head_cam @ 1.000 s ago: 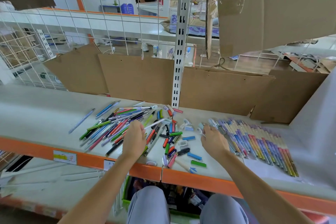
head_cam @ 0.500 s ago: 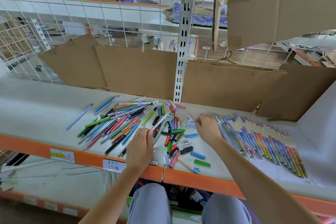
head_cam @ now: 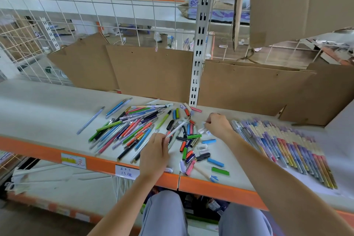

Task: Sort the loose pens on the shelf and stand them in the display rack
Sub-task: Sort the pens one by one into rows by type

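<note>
Loose pens (head_cam: 134, 130) left of packaged row (head_cam: 283, 149)

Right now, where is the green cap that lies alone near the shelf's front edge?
In the head view, the green cap lies right of centre near the orange shelf edge, just below a blue cap, between the two forearms.

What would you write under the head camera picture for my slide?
A left hand holds a white pen while the right hand picks among loose pens on an orange-edged shelf.

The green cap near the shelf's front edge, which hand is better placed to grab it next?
Probably right. The green cap lies below the right hand, on its side; the left hand already holds a white pen.
</note>
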